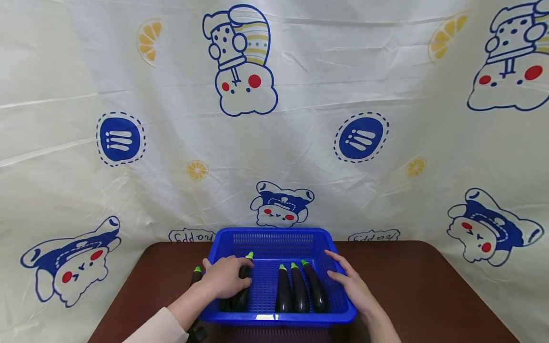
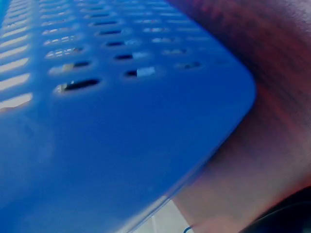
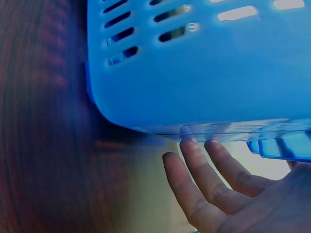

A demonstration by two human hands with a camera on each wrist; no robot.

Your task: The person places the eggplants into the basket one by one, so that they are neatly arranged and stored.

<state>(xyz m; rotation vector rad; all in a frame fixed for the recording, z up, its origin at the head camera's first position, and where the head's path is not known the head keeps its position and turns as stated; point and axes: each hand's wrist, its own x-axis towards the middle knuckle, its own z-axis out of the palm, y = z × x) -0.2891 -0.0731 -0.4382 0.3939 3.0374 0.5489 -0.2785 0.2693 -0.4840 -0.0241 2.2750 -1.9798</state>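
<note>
My left hand (image 1: 225, 277) reaches over the left side of a blue plastic basket (image 1: 274, 232) and holds a dark eggplant (image 1: 242, 296) with a bright green stem, thumb and fingers around it. Another eggplant (image 1: 224, 305) shows partly under that hand. Three eggplants (image 1: 299, 291) lie side by side in the basket's right half. My right hand (image 1: 355, 287) is at the basket's right rim with fingers extended; in the right wrist view its fingers (image 3: 189, 170) are spread beside the slotted wall. The left wrist view shows mainly the basket's outer wall (image 2: 121, 131).
One more eggplant (image 1: 197, 275) lies outside the basket on the left, partly hidden by the left arm. Everything stands on a dark brown table (image 1: 399, 286). Behind it hangs a pale sheet (image 1: 300, 157) printed with cartoon figures.
</note>
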